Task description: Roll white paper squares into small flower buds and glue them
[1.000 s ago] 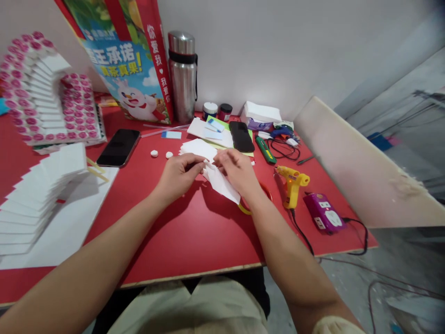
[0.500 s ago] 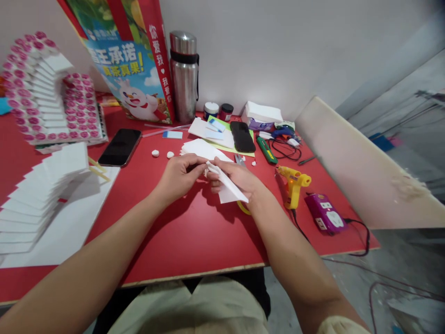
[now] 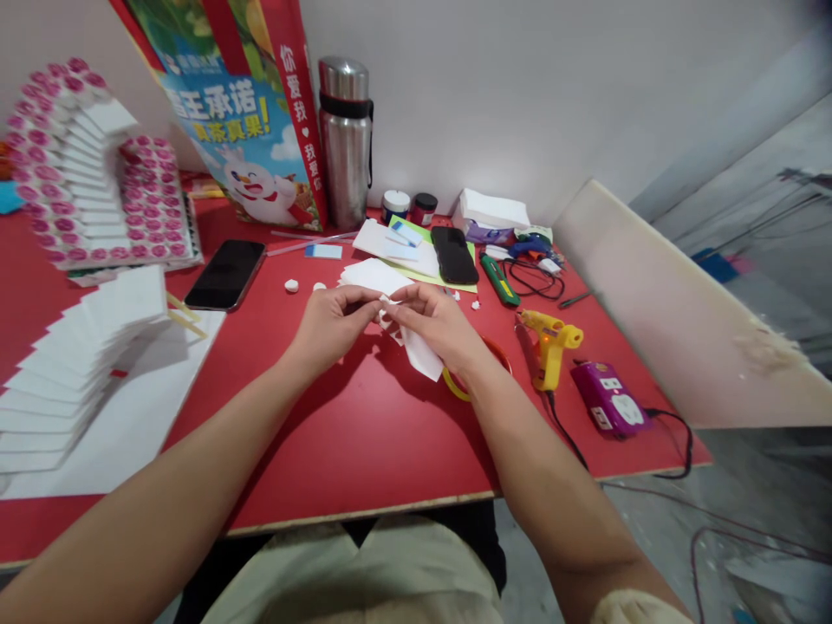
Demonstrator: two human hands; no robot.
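Note:
Both my hands meet over the middle of the red table, closed on one piece of white paper (image 3: 422, 354). My left hand (image 3: 333, 325) pinches its crumpled, rolled end between thumb and fingertips. My right hand (image 3: 442, 325) grips the same paper from the other side, and its flat tail hangs below the palm. Just behind my hands lies a stack of white paper sheets (image 3: 373, 275). Scissors with yellow and red handles (image 3: 456, 386) rest partly hidden beneath my right wrist. Two small white paper rolls (image 3: 291, 285) lie left of the stack.
To the right are a yellow glue gun (image 3: 551, 342), a purple power socket (image 3: 609, 399) and a green cutter (image 3: 499, 279). Two phones (image 3: 224, 274) lie on the table. A steel flask (image 3: 346, 147) stands behind. Fanned white panels (image 3: 78, 364) and a pink-flowered model (image 3: 52, 191) occupy the left.
My right hand has turned, with its fingers now nearer the left fingertips. The paper's tail has swung left and down, and more of the scissors' handles shows.

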